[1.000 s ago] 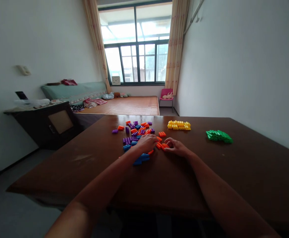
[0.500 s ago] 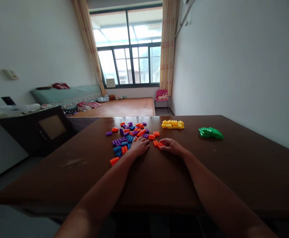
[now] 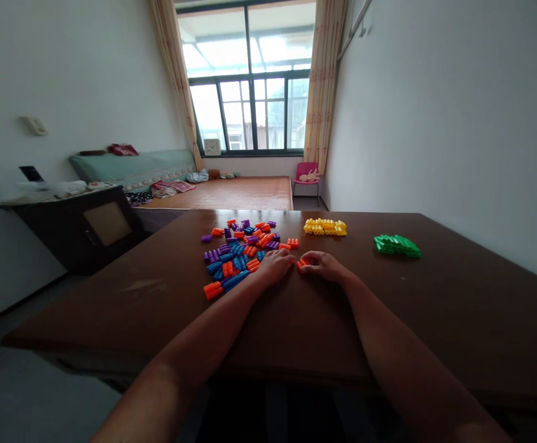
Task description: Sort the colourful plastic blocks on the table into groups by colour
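My left hand (image 3: 276, 264) rests low over the table at the right side of a mixed pile. Its fingers are curled down on an orange plastic piece, of which only a sliver shows at the fingertips. Just to the right, my right hand (image 3: 324, 267) pinches another orange ribbed plastic piece (image 3: 302, 264) between thumb and fingers, close to the tabletop. A narrow gap separates the two hands. The pile holds several purple pieces (image 3: 211, 255), blue pieces (image 3: 237, 279) and orange pieces (image 3: 213, 290). A loose orange piece (image 3: 293, 243) lies just beyond my left hand.
Yellow pieces (image 3: 325, 227) sit grouped in rows toward the far side of the brown table (image 3: 167, 307). Green pieces (image 3: 397, 246) form another group farther right. Beyond the table are a bed (image 3: 245, 192), a pink chair (image 3: 307, 173) and a dark cabinet (image 3: 106, 226) at left.
My left hand has moved right, off the pile's edge and onto an orange piece. My right hand stays near the other orange piece. The view has shifted slightly.
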Tool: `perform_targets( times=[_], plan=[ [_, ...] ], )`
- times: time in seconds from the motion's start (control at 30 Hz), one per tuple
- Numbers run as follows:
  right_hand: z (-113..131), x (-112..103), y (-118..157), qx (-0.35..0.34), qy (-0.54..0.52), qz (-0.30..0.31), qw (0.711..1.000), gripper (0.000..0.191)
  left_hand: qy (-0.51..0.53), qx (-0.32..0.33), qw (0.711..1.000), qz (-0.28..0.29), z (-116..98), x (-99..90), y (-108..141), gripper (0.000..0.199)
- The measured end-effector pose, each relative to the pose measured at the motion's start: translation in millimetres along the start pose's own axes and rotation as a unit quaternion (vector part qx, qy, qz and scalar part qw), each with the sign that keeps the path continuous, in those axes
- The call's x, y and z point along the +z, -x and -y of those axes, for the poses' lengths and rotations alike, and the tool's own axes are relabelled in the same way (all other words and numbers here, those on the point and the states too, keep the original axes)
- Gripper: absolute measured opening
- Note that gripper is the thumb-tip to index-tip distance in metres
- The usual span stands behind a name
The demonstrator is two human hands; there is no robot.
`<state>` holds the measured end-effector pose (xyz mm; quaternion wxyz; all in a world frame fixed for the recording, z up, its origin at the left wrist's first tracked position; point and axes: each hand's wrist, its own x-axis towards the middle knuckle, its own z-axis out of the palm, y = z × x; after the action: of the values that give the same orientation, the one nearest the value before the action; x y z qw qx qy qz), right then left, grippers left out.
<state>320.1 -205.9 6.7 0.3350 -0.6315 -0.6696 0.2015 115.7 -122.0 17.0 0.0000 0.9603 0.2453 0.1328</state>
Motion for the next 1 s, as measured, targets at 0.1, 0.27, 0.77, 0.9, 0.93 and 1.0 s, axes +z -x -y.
perform_targets(
  times=[0.1,0.27,0.77,0.9,0.93,1.0],
  plan=[
    [-2,2,-1,0.016,0.002,-0.024,1.0,0.04,-0.025,-0.041,0.999,-0.019,9,-0.7,3,0.035],
    [-6,1,-4,0.045,-0.014,-0.089,0.995,0.034,-0.042,-0.049,0.998,-0.027,7,0.0,-15,0.037],
    [-43,-9,-13,0.164,0.093,-0.197,0.962,0.032,-0.008,-0.117,0.993,0.016,7,11.0,-47,0.03],
    [-57,-22,-36,0.212,0.126,-0.215,0.945,0.027,0.043,-0.069,0.996,-0.037,7,15.2,-38,0.033],
    [-61,-26,-42,0.219,0.136,-0.211,0.943,0.026,0.052,-0.062,0.995,-0.051,7,16.2,-37,0.034],
    [-68,-32,-53,0.217,0.15,-0.209,0.941,0.025,0.061,-0.067,0.993,-0.07,7,16.7,-34,0.042]
  ],
)
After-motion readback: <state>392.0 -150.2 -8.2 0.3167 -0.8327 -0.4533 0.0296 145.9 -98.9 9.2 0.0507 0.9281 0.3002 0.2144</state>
